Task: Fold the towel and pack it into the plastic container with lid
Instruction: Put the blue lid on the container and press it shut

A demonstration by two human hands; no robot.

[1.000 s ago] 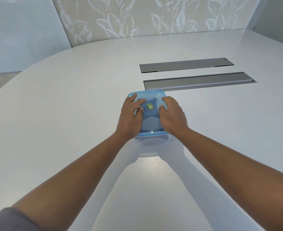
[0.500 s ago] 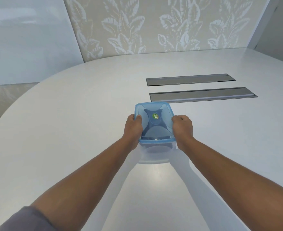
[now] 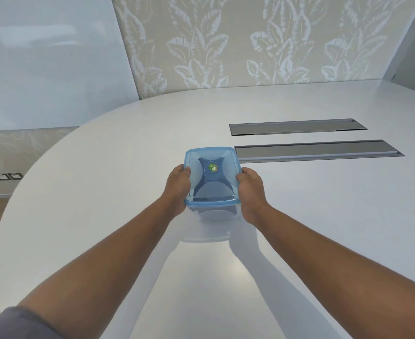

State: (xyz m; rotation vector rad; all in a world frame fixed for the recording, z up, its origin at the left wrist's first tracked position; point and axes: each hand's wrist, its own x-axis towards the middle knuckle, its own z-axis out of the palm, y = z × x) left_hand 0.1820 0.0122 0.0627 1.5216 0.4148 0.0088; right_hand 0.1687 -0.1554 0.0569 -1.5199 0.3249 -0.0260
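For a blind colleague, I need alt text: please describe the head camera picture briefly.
Two bare hands, left and right, grip the sides of a clear container closed with a blue lid, on a white table. Two grey panels lie beyond it; no towel is clearly visible.

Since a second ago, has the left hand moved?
Yes. The left hand slid off the lid top to the container's left side, away from the sticker.
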